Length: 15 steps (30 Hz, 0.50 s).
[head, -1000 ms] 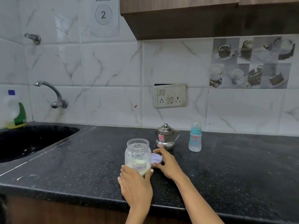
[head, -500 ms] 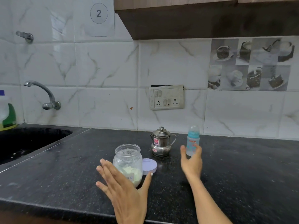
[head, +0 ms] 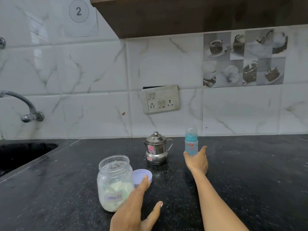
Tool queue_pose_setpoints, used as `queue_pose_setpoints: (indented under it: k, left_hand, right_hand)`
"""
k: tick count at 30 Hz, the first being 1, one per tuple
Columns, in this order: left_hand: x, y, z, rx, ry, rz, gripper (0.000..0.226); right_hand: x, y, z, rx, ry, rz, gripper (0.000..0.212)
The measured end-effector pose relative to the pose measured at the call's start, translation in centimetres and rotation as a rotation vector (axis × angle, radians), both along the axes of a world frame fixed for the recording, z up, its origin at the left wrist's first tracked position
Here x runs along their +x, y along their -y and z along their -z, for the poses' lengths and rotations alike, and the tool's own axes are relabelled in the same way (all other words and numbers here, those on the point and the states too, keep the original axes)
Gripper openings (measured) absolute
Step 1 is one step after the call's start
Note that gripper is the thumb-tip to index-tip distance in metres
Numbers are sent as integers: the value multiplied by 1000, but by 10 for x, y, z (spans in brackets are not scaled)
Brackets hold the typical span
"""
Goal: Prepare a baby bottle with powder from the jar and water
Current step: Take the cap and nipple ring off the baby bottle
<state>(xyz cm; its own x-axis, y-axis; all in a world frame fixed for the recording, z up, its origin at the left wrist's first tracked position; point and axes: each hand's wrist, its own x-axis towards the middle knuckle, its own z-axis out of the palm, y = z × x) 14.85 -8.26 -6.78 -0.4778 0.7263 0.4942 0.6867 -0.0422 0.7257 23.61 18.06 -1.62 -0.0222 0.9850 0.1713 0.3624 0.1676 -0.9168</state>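
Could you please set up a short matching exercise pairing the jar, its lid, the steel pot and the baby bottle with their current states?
Things:
1. jar
2. lid
3. steel pot
4. baby bottle

States:
A. capped, right hand reaching its base
B. lying flat on the counter
C. open, some powder inside
D. closed, knob on top

Pairs: 1-C, 2-B, 3-D, 4-A

Right hand (head: 196,161) covers the base of the baby bottle (head: 191,144); contact cannot be told. Left hand (head: 133,212) cut off by the near edge, hiding part of the lid (head: 141,175). Jar (head: 114,182) label blurred, unreadable; sink (head: 20,154) cut off at left.
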Motion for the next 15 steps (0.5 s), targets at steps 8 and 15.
queue_pose_setpoints:
  k: [8, 15]
  left_hand:
    - [41, 3, -22, 150, -141, -212, 44]
    - [38, 2, -23, 126, -107, -220, 41]
  right_hand:
    - [-1, 10, 0, 61, 204, 2, 78]
    - [-1, 18, -2, 82, 257, 0, 71]
